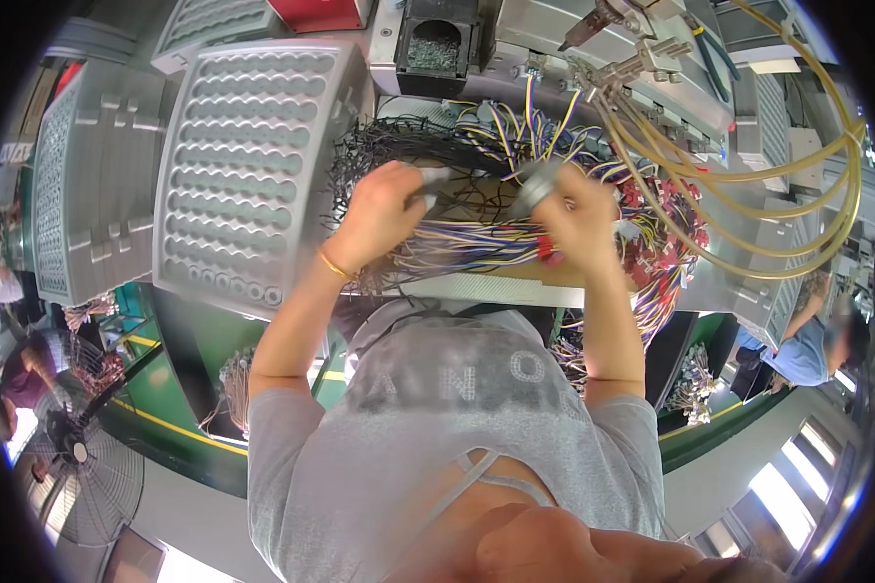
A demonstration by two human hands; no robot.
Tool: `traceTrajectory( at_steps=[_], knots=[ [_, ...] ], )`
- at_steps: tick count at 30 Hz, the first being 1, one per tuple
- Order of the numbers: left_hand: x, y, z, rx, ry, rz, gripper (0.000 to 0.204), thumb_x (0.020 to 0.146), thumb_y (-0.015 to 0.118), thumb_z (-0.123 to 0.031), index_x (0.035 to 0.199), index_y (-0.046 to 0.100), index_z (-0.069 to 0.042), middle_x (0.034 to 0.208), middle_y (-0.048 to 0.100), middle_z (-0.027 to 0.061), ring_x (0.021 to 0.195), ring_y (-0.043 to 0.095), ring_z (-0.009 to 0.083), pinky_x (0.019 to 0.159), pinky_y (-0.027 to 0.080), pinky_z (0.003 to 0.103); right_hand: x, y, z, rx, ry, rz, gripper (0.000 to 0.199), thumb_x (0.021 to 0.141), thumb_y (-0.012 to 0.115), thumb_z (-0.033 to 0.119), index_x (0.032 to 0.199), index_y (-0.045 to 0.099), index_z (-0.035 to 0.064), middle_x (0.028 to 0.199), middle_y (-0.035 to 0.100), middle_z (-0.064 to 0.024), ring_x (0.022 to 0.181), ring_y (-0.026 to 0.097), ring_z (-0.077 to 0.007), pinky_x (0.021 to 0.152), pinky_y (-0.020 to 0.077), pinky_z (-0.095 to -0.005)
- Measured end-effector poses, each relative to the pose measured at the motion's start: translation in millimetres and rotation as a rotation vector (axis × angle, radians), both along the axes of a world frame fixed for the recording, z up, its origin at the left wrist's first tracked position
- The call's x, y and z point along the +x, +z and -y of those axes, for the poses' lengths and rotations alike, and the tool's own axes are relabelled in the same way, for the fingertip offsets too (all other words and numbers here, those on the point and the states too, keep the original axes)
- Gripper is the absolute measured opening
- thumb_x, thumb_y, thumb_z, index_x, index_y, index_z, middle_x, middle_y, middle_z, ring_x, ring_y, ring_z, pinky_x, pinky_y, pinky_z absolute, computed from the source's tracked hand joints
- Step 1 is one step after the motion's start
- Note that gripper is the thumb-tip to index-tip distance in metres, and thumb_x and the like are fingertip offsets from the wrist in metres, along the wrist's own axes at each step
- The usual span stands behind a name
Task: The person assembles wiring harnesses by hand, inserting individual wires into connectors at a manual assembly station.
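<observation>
My left hand [374,216] is over the left part of the wire pile, its fingers bent toward each other and pale coverings on the fingertips. Whatever lies between those fingertips is too small to make out. In my right hand [581,216] is a round grey metallic part [535,189], smeared by motion, gripped above the pile. Behind both hands lies a bundle of thin black wires [428,146]. Between my forearms and in front of the hands runs a bundle of blue, white and yellow wires [472,245]. Red connectors [656,238] cluster to the right of my right hand.
A grey tray with rows of round hollows [248,165] stands at my left. Behind the wires is a black bin of small bits [436,53]. A metal fixture [642,68] with looping yellowish tubes [826,233] overhangs the right side. Another person [812,335] is at far right.
</observation>
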State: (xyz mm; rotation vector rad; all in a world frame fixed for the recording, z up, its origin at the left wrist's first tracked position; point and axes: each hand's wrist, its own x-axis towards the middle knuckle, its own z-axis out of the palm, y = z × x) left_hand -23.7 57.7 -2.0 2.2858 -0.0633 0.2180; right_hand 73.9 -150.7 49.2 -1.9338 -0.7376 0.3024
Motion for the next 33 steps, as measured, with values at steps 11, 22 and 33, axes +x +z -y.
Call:
traceTrajectory(
  at_steps=[11,22,33],
  knots=[
    [-76,6,23,0.302,-0.248,0.079,0.011,0.061,0.061,-0.013,0.071,0.058,-0.008,0.083,0.055,0.0052,0.093,0.046,0.0254,0.085,0.034,0.046,-10,-55,-23,-0.285,0.564,0.274,0.018,0.064,0.052,-0.005,0.080,0.046,-0.0012,0.070,0.051,-0.0159,0.070,0.052,-0.0344,0.062,0.0420,-0.0419],
    [-81,-22,13,0.365,-0.020,0.125,0.010,0.062,0.061,-0.016,0.062,0.053,-0.010,0.070,0.048,0.0040,0.085,0.047,0.0234,0.083,0.036,0.041,-1,-16,-5,0.339,0.178,-0.501,0.037,0.072,0.055,-0.012,0.109,0.049,-0.0083,0.096,0.059,-0.0107,0.088,0.057,-0.0177,0.080,0.0447,-0.0290],
    [-62,29,-24,-0.704,0.504,-0.183,0.030,0.085,0.053,-0.020,0.112,0.055,-0.007,0.080,0.061,0.0039,0.067,0.054,0.0074,0.057,0.049,0.023,-9,-20,-12,0.230,0.236,-0.385,0.039,0.072,0.056,-0.011,0.110,0.050,-0.0073,0.099,0.059,-0.0099,0.091,0.057,-0.0185,0.082,0.0436,-0.0297]
  ],
)
